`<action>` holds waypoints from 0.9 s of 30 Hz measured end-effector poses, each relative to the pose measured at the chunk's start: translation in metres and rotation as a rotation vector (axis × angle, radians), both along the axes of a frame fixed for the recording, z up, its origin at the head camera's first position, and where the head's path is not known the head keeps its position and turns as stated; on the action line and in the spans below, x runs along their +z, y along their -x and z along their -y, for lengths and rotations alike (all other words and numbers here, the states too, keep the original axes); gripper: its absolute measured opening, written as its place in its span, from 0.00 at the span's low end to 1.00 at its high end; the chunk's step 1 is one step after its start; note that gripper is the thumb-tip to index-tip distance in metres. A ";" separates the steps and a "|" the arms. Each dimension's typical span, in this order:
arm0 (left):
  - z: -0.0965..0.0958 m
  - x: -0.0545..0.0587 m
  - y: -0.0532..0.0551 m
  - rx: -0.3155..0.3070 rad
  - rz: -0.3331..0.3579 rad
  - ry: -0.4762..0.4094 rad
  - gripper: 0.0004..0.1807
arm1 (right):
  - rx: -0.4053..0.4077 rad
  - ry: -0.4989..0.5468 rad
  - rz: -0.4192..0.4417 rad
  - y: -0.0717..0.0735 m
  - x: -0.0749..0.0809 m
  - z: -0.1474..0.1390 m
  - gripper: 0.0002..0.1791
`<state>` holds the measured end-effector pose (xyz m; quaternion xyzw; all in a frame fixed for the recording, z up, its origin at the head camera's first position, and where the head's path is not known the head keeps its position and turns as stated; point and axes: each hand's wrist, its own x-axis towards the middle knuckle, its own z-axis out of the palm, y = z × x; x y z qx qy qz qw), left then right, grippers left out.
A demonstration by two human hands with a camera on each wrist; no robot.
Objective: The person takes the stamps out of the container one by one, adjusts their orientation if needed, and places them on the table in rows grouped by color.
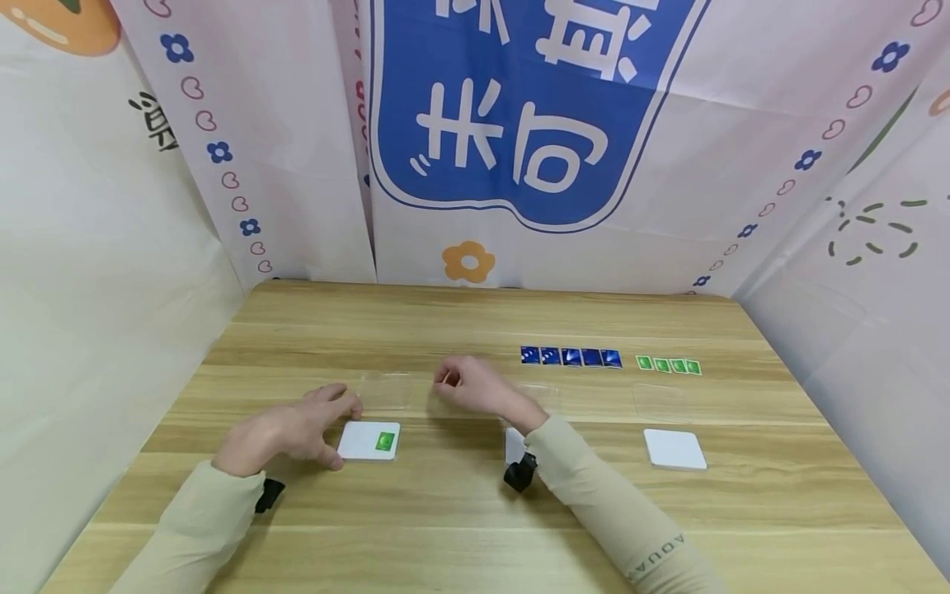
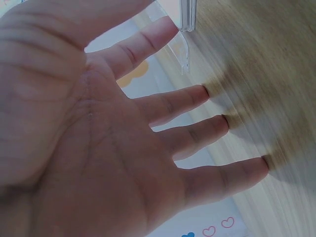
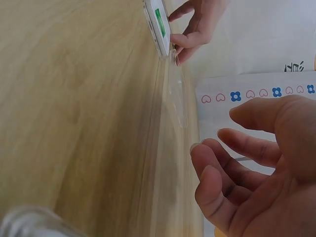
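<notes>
A flat white box (image 1: 359,441) lies at the left of the wooden table, with a small green square sticker (image 1: 385,441) on the right part of its top. My left hand (image 1: 300,425) is at the box's left side, thumb and index finger by its corners; its other fingers extend with their tips at the table. Behind the box is a clear plastic lid (image 1: 386,392). My right hand (image 1: 478,386) hovers to the right of that lid, fingers loosely bent. Nothing shows between its thumb and fingers in the right wrist view.
Farther back lie a row of blue square stickers (image 1: 571,357) and a row of green ones (image 1: 670,365). A second white box (image 1: 514,445) is partly hidden under my right wrist. A third white box (image 1: 675,449) sits at the right, another clear lid (image 1: 663,403) behind it.
</notes>
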<state>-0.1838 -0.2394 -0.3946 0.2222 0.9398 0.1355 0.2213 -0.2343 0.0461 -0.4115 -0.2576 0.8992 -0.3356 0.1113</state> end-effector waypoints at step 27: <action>0.000 0.002 0.002 -0.024 -0.023 -0.009 0.29 | 0.058 0.077 0.058 -0.021 -0.018 0.032 0.04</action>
